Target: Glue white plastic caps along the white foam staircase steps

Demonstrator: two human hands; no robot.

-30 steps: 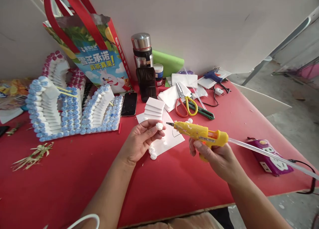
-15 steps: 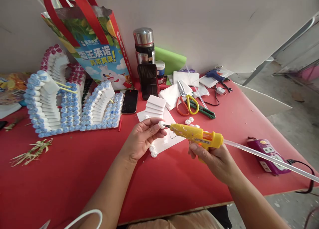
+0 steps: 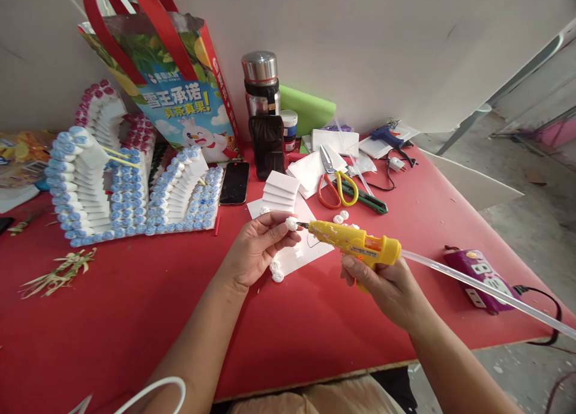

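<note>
Between the thumb and fingers of my left hand (image 3: 256,246) is a small white rosette (image 3: 291,223). My right hand (image 3: 382,282) grips a yellow hot glue gun (image 3: 355,241), its metal nozzle pointing left at the rosette; whether they touch I cannot tell. A long clear glue stick (image 3: 468,285) sticks out of the gun's back. Below the hands lies a white sheet (image 3: 303,255) with a curved line on it. More white rosettes (image 3: 276,271) sit by its near left edge, and others (image 3: 341,216) lie on the right. White stepped strips (image 3: 279,192) stand at its far side.
Scissors (image 3: 335,186) and a green cutter (image 3: 366,199) lie beyond the gun. A phone (image 3: 234,183), a steel flask (image 3: 260,81) and a shopping bag (image 3: 180,96) stand behind. Blue-and-white rosette pieces (image 3: 130,192) fill the left. A purple power block (image 3: 479,279) sits at right.
Hardly anything differs. The glue gun has shifted very slightly, its nozzle staying at the rosette, and the whole view has moved a little.
</note>
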